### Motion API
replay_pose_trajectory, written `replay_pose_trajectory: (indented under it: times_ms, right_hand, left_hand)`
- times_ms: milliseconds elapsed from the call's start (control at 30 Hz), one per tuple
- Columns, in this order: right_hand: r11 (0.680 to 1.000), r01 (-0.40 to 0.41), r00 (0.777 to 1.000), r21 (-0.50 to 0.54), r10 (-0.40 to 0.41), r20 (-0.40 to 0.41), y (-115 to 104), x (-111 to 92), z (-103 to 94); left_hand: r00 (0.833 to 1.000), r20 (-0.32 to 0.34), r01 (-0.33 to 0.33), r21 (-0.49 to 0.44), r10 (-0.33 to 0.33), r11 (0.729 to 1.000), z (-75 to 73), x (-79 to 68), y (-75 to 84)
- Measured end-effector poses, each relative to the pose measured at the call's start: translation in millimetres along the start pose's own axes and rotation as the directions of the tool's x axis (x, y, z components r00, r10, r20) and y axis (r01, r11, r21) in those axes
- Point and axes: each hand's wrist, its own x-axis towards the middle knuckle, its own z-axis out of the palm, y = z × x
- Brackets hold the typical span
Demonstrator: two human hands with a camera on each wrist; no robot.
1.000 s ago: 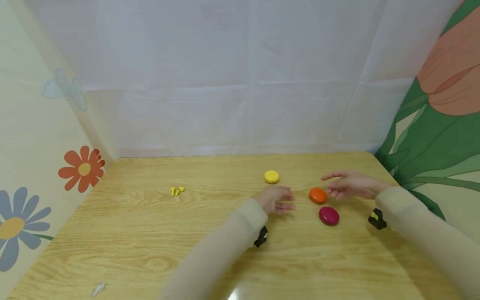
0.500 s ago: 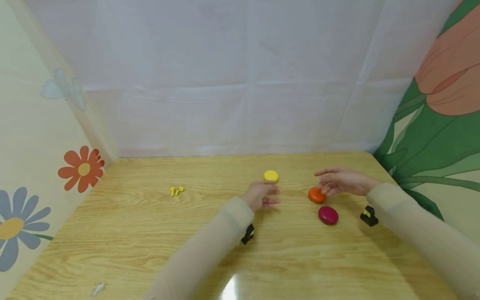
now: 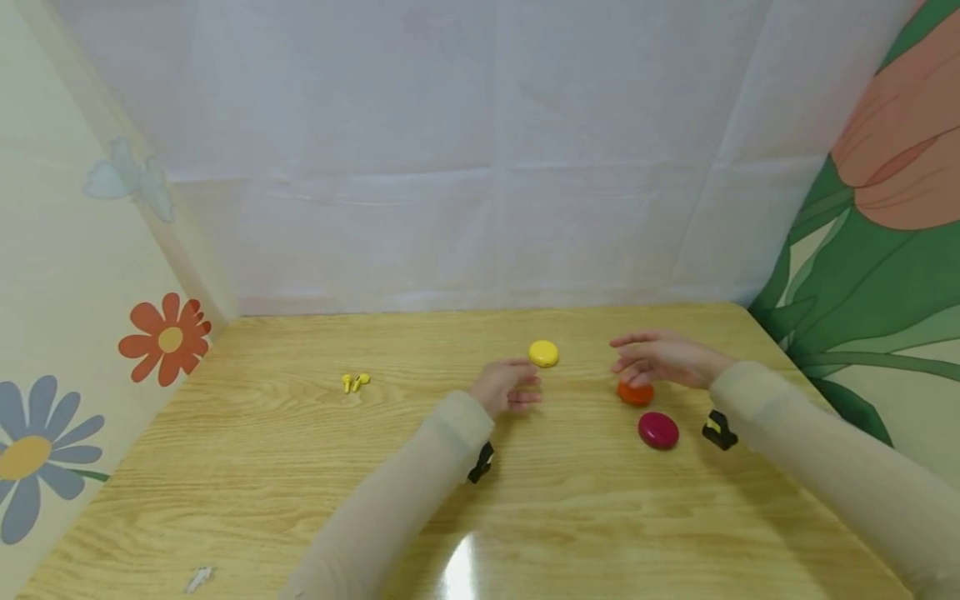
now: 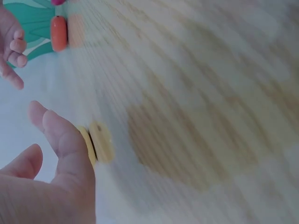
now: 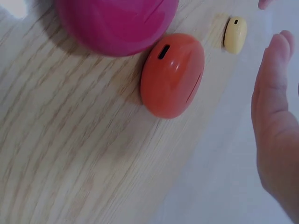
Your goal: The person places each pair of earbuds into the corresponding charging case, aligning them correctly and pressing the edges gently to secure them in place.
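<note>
Three rounded earbud charging cases lie on the wooden table: a yellow case (image 3: 543, 353), an orange case (image 3: 636, 395) and a magenta case (image 3: 658, 431). My left hand (image 3: 504, 388), fingers relaxed, hovers just left of and nearer than the yellow case, holding nothing. Above the orange case hangs my right hand (image 3: 667, 358), loosely bent and holding nothing, hiding the case's top edge in the head view. The right wrist view shows the orange case (image 5: 173, 77) with a small port, apart from the fingers. Two yellow earbuds (image 3: 363, 379) lie farther left.
A small whitish piece (image 3: 198, 578) lies at the table's near left. White cloth (image 3: 375, 233) hangs behind the table (image 3: 300, 467), with flower-printed panels on both sides. Black wrist mounts (image 3: 482, 462) hang below the sleeves.
Both hands have moved left: the left hand toward the yellow case's left side, the right hand from beside the orange case to over it. The cases and earbuds stay in place.
</note>
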Motion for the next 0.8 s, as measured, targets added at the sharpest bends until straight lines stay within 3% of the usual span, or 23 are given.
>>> replay_pose_trajectory:
  times_ms: [333,500,800]
  right_hand:
    - [0.998,0.018,0.996,0.052,-0.022,0.083,-5.8,13.3,8.3]
    - [0.999,-0.012,0.993,0.033,0.008,0.119,-8.9,24.7,10.0]
    - [1.0,-0.012,0.993,-0.002,0.012,0.116,-14.2,45.0,16.7]
  left_hand:
    - [1.0,-0.019,-0.025,-0.041,0.024,0.999,-13.7,9.4,0.7]
    - [1.0,-0.009,-0.017,-0.04,0.017,0.999,-16.5,11.1,2.6]
    - [1.0,0.005,-0.007,-0.05,0.007,0.999,-17.4,20.0,5.6]
